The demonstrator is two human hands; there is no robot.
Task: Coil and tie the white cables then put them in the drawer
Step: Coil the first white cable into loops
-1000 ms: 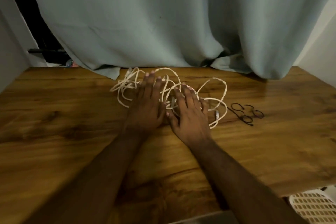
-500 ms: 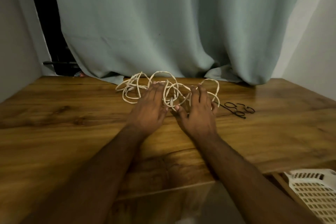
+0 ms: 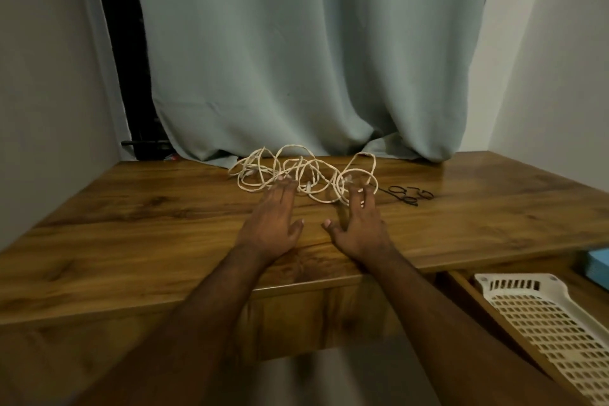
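Note:
A loose tangle of white cables [image 3: 296, 171] lies on the wooden table [image 3: 131, 224] near the curtain. My left hand [image 3: 273, 221] rests flat, fingers spread, its fingertips at the tangle's near edge. My right hand [image 3: 359, 227] is open beside it, fingertips touching the right loops. Neither hand grips anything. Small black ties [image 3: 408, 194] lie on the table just right of the cables. An open drawer [image 3: 461, 280] shows at the lower right, below the table edge.
A pale blue-grey curtain [image 3: 313, 59] hangs behind the table. A white perforated plastic tray [image 3: 543, 323] sits in the drawer, with a blue object [image 3: 598, 264] beyond it. Grey walls stand left and right.
Both hands have slid back toward me off the cable tangle, and only their fingertips reach it now. The view has pulled back and tilted up, revealing the drawer.

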